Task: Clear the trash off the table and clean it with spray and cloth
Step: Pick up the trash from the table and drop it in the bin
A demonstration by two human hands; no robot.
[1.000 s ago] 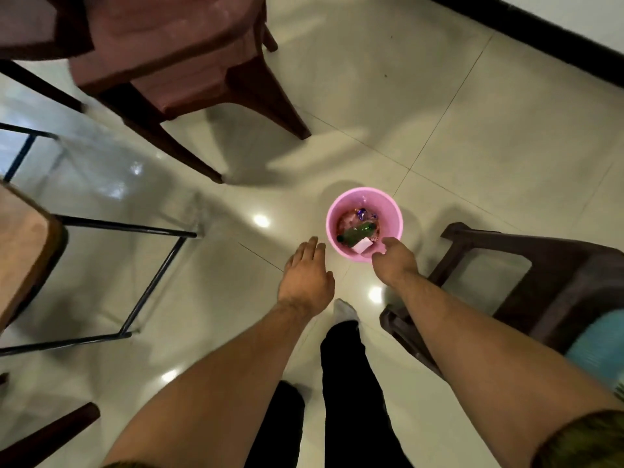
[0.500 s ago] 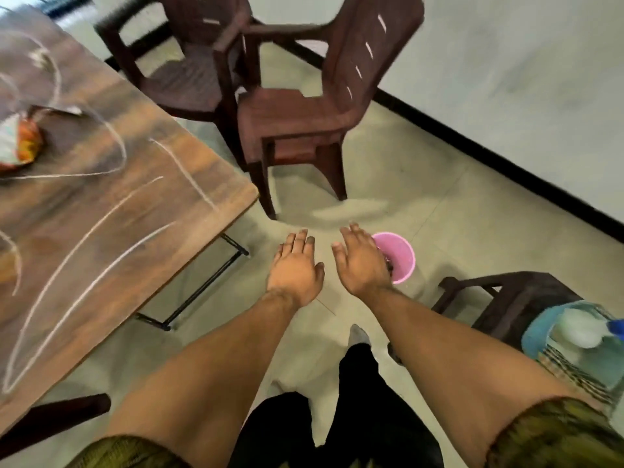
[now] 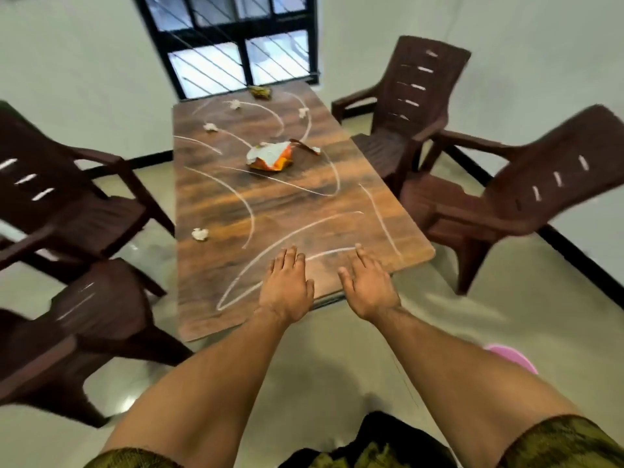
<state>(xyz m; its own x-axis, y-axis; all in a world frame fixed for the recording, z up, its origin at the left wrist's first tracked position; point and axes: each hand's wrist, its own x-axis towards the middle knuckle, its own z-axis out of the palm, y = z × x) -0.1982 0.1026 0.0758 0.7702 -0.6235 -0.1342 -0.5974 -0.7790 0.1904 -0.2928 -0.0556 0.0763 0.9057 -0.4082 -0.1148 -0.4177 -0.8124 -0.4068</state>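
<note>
Counter [image 3: 209,265] of dark wood grain fills the middle of the view, streaked with curved white marks and ringed by brown plastic chairs [image 3: 506,197]. Over its near edge are the left hand [image 3: 287,292] and the right hand [image 3: 369,290], both flat, with fingers straight and lightly spread, holding nothing. A pink bin [image 3: 513,358] sits on the floor beside the right forearm, only part of its rim showing. Trash remains on the counter: a crumpled orange snack wrapper [image 3: 270,158] near the middle, a dark wrapper [image 3: 260,91] at the far end, and small paper balls, the nearest paper ball [image 3: 200,234] by the left edge. The step in hand looks like gathering. It should go best by pinching up the near ball first, then reaching for the snack wrapper and cupping the pieces so that none rolls off on the way to the bin. Spray and cloth are not in view.
</note>
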